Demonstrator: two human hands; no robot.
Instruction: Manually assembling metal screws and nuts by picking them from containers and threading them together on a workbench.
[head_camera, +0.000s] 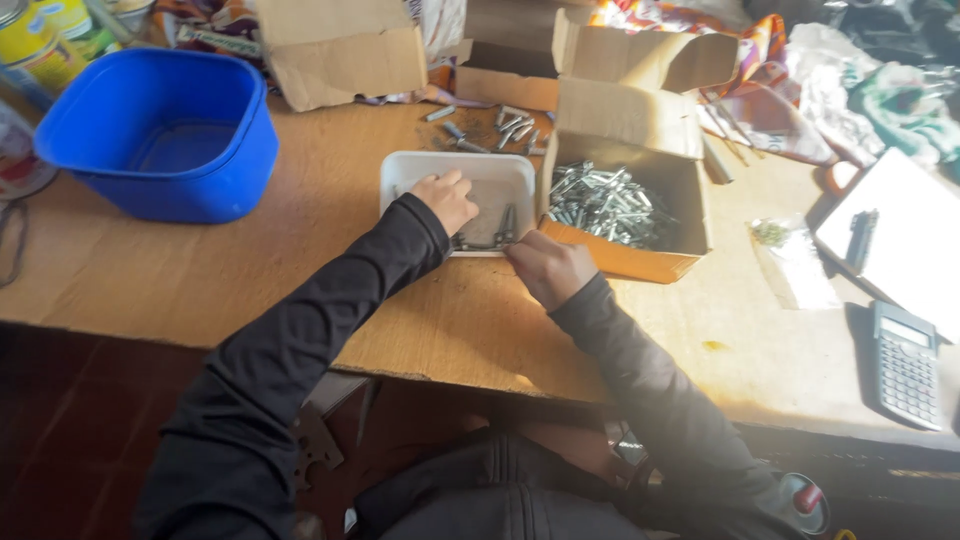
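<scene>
A few metal bolts (492, 232) lie in the near right corner of a shallow white tray (500, 172) on the wooden table (200, 270). Their long axes look to run mostly away from the person, though the blur hides the details. The right hand (545, 265) sits just outside the tray's near rim, fingers curled and pinched toward those bolts; I cannot tell whether it grips one. It is the nearer hand. The left hand (447, 198) rests inside the tray, just left of the bolts, loosely closed, knuckles up, with nothing visibly held.

Touching the tray's right side stands an open cardboard box (640, 262) heaped with more bolts. Loose ones (500, 128) lie scattered behind the tray. A blue tub (160, 135) stands well to the left, a calculator (905, 365) and a clipboard (900, 235) far to the right.
</scene>
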